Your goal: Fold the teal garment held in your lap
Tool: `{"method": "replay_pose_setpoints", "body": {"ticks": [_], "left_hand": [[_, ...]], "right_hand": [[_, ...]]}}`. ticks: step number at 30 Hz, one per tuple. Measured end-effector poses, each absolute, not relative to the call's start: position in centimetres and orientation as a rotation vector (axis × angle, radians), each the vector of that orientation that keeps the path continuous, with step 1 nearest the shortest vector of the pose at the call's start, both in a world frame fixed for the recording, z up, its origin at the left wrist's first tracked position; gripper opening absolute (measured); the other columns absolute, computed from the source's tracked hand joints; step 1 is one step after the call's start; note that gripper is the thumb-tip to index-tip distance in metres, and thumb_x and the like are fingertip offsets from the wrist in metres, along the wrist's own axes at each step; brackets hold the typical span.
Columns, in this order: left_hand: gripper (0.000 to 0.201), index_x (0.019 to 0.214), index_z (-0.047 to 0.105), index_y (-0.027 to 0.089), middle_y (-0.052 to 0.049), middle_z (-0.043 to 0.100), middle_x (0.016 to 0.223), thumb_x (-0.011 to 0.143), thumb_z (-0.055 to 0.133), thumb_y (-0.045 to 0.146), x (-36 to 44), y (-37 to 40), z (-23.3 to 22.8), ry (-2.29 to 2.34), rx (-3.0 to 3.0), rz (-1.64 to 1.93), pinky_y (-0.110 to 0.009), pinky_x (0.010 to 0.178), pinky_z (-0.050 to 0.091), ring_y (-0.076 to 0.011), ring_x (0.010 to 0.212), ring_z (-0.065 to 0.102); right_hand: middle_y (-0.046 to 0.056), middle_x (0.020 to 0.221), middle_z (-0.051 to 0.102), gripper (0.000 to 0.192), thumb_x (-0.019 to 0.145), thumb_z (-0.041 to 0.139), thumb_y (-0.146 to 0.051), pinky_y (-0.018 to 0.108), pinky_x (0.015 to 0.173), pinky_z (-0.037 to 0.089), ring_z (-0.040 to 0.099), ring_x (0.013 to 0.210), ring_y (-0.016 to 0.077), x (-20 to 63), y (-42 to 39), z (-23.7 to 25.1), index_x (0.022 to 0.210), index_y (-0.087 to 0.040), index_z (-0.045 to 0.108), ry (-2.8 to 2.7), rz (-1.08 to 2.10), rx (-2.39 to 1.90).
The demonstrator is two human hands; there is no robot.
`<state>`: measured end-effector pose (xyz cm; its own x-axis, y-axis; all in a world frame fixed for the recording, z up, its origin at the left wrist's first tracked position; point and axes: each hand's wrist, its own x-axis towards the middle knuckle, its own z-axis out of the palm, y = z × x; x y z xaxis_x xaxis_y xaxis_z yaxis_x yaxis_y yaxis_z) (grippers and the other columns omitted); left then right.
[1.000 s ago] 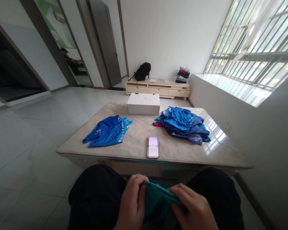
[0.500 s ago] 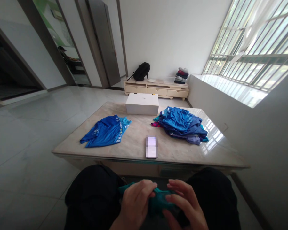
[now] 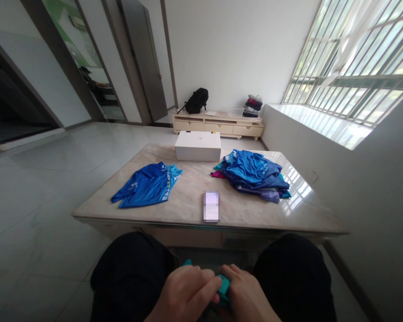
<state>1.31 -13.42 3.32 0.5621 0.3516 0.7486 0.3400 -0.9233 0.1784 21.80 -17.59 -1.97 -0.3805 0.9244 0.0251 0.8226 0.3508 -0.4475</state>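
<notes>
Between my knees, below the table's front edge, a teal cloth [image 3: 224, 286] is bunched up in both hands, mostly hidden by the fingers. My left hand [image 3: 190, 290] is closed around it, thumb pointing right, and a bit of teal sticks out above the knuckles. Close beside it, my right hand [image 3: 243, 290] grips the cloth's other side with curled fingers. On the marble-topped table [image 3: 188, 201] ahead lie blue shorts [image 3: 146, 185] to the left and a heap of blue and purple garments [image 3: 253, 172] to the right.
A phone with a blurred screen [image 3: 211, 206] lies near the table's front edge. At the back stands a white box [image 3: 198, 146]. Beyond it, a low cabinet [image 3: 218, 127] carries a black backpack [image 3: 197, 100] and a stack of folded clothes [image 3: 253, 106]. A barred window is at right.
My right hand's spread fingers have closed on the teal cloth and moved in toward the left hand. Less of the cloth shows now. The garments on the table stay put.
</notes>
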Motion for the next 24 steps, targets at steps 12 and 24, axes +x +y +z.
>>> {"method": "replay_pose_setpoints", "body": {"ticks": [12,24], "left_hand": [[0.025,0.119,0.062,0.018,-0.004,0.079,0.090,0.112,0.038,0.020,0.1,-13.1,2.2,0.749,2.686,1.335,-0.022,0.077,0.056,-0.0132,0.080,0.075],[0.030,0.126,0.062,0.016,-0.003,0.076,0.085,0.112,0.042,0.035,0.6,-13.1,4.4,0.750,2.720,1.216,-0.021,0.069,0.056,-0.0137,0.071,0.074]], "right_hand": [[0.004,0.085,0.072,0.028,0.095,0.072,-0.044,0.031,0.060,0.042,0.067,0.069,0.0179,28.3,-18.0,7.8,0.077,-0.022,0.068,-2.657,0.286,-1.330],[0.003,0.087,0.070,0.008,0.098,0.059,-0.018,0.021,0.061,0.046,0.068,0.071,0.0143,28.4,-19.0,6.6,0.095,-0.023,0.064,-2.257,0.655,-1.253]]}}
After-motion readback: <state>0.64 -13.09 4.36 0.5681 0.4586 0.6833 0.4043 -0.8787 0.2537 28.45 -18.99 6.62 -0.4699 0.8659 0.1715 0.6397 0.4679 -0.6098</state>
